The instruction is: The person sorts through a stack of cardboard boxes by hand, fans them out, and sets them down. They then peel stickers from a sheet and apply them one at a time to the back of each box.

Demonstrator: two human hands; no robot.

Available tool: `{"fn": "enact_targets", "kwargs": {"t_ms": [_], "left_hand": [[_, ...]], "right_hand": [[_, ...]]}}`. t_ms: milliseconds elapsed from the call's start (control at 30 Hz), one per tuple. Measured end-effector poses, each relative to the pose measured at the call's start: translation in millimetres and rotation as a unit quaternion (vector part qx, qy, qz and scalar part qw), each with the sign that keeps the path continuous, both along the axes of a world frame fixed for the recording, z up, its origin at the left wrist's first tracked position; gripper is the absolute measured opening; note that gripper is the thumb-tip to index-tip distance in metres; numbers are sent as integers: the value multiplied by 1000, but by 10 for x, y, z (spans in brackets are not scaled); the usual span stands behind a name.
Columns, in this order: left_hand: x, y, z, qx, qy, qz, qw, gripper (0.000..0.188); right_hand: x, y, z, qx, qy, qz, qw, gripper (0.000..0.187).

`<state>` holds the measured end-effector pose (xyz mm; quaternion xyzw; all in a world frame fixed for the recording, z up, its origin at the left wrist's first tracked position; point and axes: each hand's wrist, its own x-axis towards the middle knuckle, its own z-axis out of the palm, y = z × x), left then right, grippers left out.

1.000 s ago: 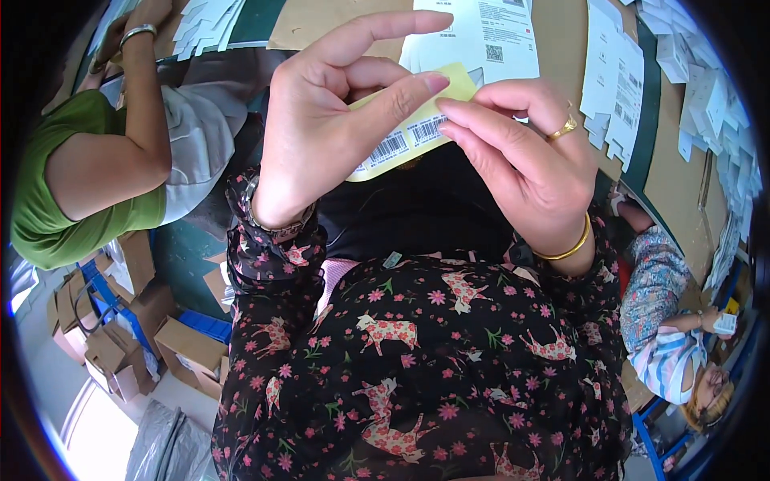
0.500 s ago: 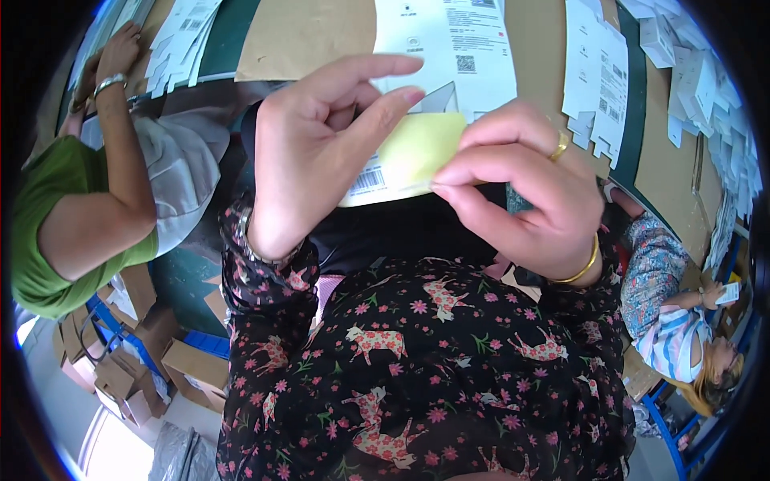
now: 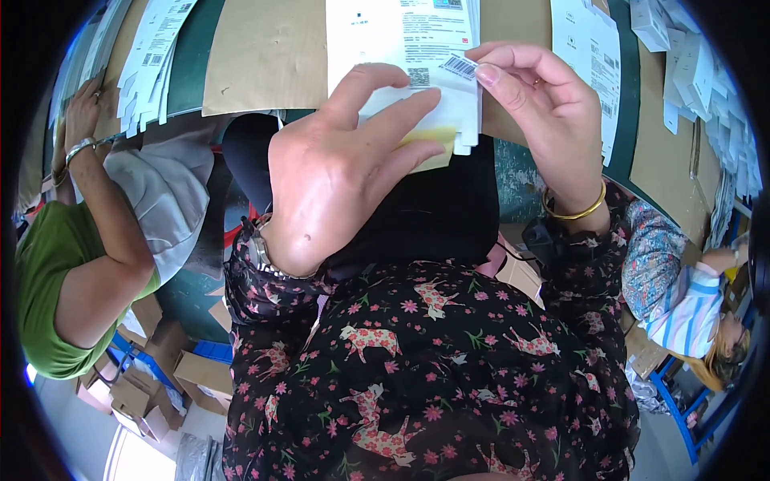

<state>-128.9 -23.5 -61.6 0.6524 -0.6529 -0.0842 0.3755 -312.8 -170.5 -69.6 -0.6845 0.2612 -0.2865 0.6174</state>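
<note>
Between thumb and forefinger, my right hand point(image 3: 553, 104) pinches a small white barcode label point(image 3: 459, 66) by its right end, just above a stack of flat white printed cartons point(image 3: 437, 36). Over the near part of that stack reaches my left hand point(image 3: 345, 152), forefinger and middle finger stretched apart. Its thumb lies across a yellow backing sheet point(image 3: 437, 162), which hangs at the stack's near edge; most of the sheet and the fingers beneath are hidden.
Brown cardboard point(image 3: 261, 56) lies left of the stack. More flat cartons point(image 3: 585, 64) lie to the right, with folded white boxes point(image 3: 698, 76) beyond. A co-worker in green point(image 3: 80, 280) works at far left; another person point(image 3: 682, 305) sits at right. Open brown boxes point(image 3: 200, 377) stand low left.
The barcode label has come off the yellow sheet and is in my right hand, which has moved up. My left hand has turned back-up, with the sheet lower beneath its thumb.
</note>
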Motion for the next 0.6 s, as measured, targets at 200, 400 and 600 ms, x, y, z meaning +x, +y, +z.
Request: {"fn": "enact_targets", "kwargs": {"t_ms": [200,400,600], "left_hand": [[31,1,-113,3,-59,-2,998,34],[14,38,-204,-3,-24,-4,1000,42],[22,30,-204,-10,-23,-9,1000,42]], "right_hand": [[70,-231,-22,-134,68,60,987,14],[249,-344,-132,-54,-31,127,990,12],[319,-574,-449,-298,-274,198,893,12]]}}
